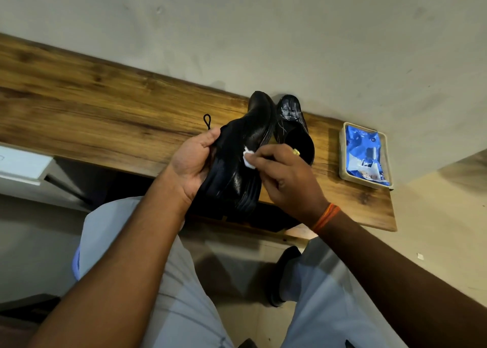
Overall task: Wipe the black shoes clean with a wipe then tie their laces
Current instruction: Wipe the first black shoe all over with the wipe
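Here left hand (196, 160) grips tilted shoe (237, 163); right hand (287, 179) pinches wipe (248, 159) against it.

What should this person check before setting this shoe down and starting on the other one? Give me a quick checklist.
1. Left hand grips the held shoe firmly: ok.
2. Wipe pinched in the right hand and touching the leather: ok.
3. Held shoe wiped all over: cannot tell, its far side is hidden.
4. Second shoe within reach on the wooden shelf: ok.
5. Second shoe clean: not ok, pale streaks show on its toe.
6. Laces tied: not ok, a lace loop hangs loose.
7. Spare wipes in the blue pack: cannot tell.
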